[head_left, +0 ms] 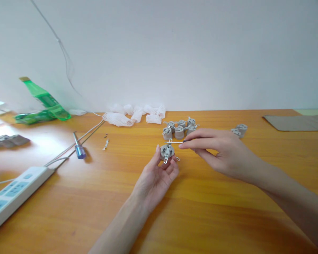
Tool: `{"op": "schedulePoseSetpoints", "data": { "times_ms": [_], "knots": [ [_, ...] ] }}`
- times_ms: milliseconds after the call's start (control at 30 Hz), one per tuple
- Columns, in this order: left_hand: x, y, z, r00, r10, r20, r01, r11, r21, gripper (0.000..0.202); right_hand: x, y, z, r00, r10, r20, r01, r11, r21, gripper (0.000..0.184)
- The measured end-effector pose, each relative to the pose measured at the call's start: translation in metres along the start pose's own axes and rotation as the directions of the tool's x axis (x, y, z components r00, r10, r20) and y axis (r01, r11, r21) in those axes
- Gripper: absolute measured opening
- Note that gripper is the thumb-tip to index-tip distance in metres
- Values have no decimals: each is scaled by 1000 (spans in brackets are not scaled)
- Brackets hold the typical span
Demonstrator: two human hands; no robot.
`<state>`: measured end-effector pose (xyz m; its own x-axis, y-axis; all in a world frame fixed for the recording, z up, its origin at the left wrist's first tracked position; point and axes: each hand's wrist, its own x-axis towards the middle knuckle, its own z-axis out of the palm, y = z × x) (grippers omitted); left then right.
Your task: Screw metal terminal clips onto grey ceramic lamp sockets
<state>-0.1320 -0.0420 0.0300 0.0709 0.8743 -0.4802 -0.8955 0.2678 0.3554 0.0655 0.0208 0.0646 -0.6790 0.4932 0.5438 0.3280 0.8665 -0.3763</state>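
My left hand (pixel 157 178) grips a grey ceramic lamp holder (pixel 164 151) between thumb and fingers, its face turned up. A metal bracket strip (pixel 167 153) with looped ends lies across that face, and another small loop sticks out near the fingertips. Pinched in my right hand (pixel 219 151) is a slim pointed metal tool (pixel 174 142), held level with its tip at the bracket's upper end. My fingers cover its rear part, so its exact kind cannot be told. Just beyond stand several similar lamp holders (pixel 179 132), some with bracket loops showing.
At left lie a blue-handled screwdriver (pixel 80 151), a loose bracket strip (pixel 106 144), tiny dark parts (pixel 105 136) and a white power strip (pixel 21 192). White foam netting (pixel 119 119) and a green plastic package (pixel 46 102) sit by the wall. More holders (pixel 242 129) and brown sheet material (pixel 299 122) are at right.
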Motion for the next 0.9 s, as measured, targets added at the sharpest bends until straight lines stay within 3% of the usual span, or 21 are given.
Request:
{"op": "schedulePoseSetpoints", "data": {
  "times_ms": [367,600,900],
  "knots": [
    [2,0,-3,1000,6,-3,-6,1000,14,22,-2,-7,-3,994,-67,83,86,966,-245,52],
    [2,0,-1,1000,10,-11,-10,1000,4,24,-1,-7,-2,996,-93,-17,90,986,-140,42],
    [5,2,-1,994,80,-74,-81,997,-7,20,-4,-6,-10,999,8,53,-9,1000,11,41]
  ]
}}
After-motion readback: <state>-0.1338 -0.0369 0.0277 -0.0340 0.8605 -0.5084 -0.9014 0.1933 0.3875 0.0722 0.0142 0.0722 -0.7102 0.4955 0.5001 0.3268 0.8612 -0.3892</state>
